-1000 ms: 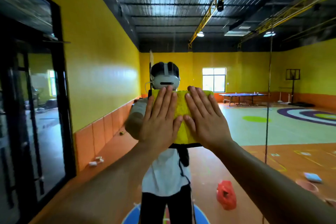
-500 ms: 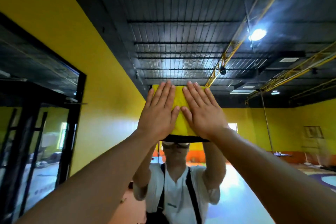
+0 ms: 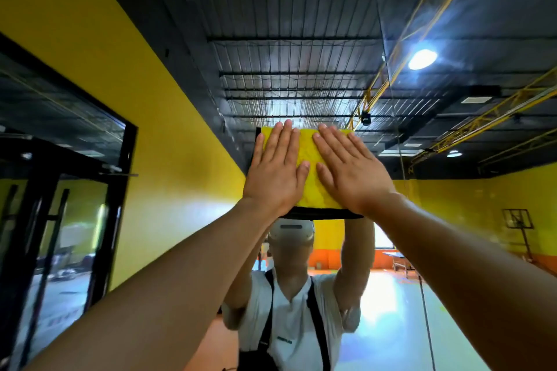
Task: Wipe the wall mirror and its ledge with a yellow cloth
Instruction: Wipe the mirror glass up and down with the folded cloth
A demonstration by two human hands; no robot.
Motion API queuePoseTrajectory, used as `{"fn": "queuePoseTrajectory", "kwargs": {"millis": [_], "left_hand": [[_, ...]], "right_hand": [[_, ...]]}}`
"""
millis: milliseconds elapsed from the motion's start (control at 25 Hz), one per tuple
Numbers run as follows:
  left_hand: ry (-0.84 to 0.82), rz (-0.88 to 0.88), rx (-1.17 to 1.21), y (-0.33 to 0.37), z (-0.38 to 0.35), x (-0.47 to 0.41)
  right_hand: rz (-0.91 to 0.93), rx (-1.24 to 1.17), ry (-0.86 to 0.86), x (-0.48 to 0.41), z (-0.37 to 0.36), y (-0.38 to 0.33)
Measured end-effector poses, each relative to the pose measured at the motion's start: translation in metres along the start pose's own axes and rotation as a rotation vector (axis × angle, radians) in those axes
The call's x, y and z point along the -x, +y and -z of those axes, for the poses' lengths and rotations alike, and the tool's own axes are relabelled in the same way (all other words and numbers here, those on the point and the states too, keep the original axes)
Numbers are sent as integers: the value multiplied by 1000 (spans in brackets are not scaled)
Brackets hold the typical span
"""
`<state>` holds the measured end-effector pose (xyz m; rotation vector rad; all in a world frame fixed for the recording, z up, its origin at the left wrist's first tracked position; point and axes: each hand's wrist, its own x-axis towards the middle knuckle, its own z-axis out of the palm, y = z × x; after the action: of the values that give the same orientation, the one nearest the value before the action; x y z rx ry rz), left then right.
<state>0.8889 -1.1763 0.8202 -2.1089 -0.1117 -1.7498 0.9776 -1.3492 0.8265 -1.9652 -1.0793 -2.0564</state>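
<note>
head view: both hands are up high on the wall mirror (image 3: 301,69). left hand (image 3: 275,172) and right hand (image 3: 349,172) sit side by side, fingers straight, palms flat, pressing the yellow cloth (image 3: 313,193) onto the glass. nothing is pinched or curled

the cloth is folded into a pad and sits just above the reflected headset (image 3: 291,230). it's mostly covered by the hands, only the top edge and a middle strip show. ledge not in view, so we can't judge its state

handling, our read: the cloth is soft, light and limp, held up only by palm pressure, so it likely slips or bunches if we ease off. flat, even pressure over its centre suits it; we'd pinch a corner only to refold. the glass is hard, slick and breakable, so push firm, not heavy
</note>
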Motion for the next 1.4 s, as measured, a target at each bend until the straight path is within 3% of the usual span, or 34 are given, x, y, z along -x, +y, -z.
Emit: {"fn": "queuePoseTrajectory", "kwargs": {"millis": [160, 360, 480, 1400], "left_hand": [[56, 26, 0, 16, -6, 1], [80, -22, 35, 20, -11, 26], [68, -50, 76, 25, -15, 62], [-143, -90, 134, 145, -53, 480]], "right_hand": [[-99, -89, -85, 6, 9, -6], [-154, -69, 86, 35, -8, -28], [-154, -48, 96, 69, -13, -43], [-114, -240, -200, 472, -21, -213]]}}
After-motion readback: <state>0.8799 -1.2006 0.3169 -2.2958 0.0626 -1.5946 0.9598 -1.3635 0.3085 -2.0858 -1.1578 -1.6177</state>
